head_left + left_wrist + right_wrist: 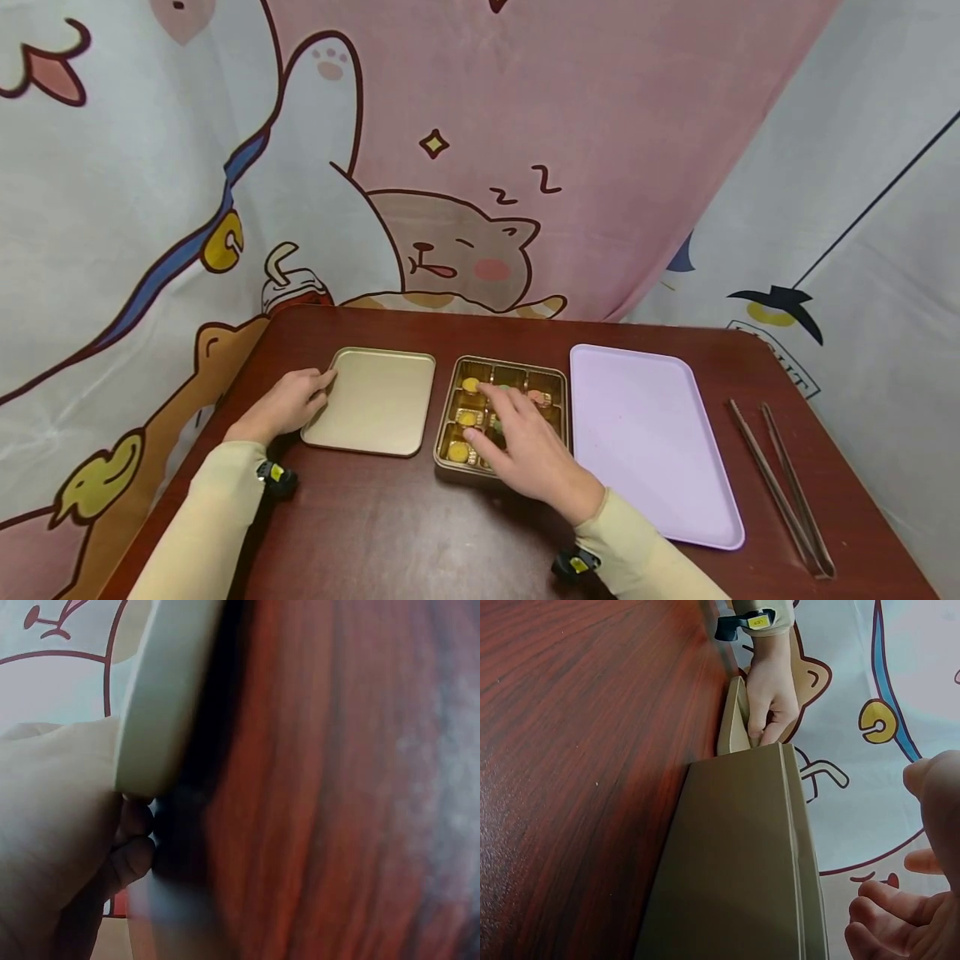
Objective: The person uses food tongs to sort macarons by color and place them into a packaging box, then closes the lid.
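Note:
On the table's left side lies a flat gold square lid [371,400] with a raised rim. My left hand [288,404] pinches its left edge; in the left wrist view the curled fingers [131,859] sit at the edge of the lid. To the right stands a gold box [727,862] with a divided tray [442,446] inside. Small yellow round pieces [459,452] fill its left compartments, and pinkish [538,398] and green ones show beyond. Over the box hovers my right hand [528,446], fingers spread and holding nothing, hiding several compartments.
A lilac tray [652,442] lies right of the box, close to its side. Metal tongs [787,492] rest near the table's right edge. A printed cat curtain [480,125] hangs behind the dark wooden table [360,533].

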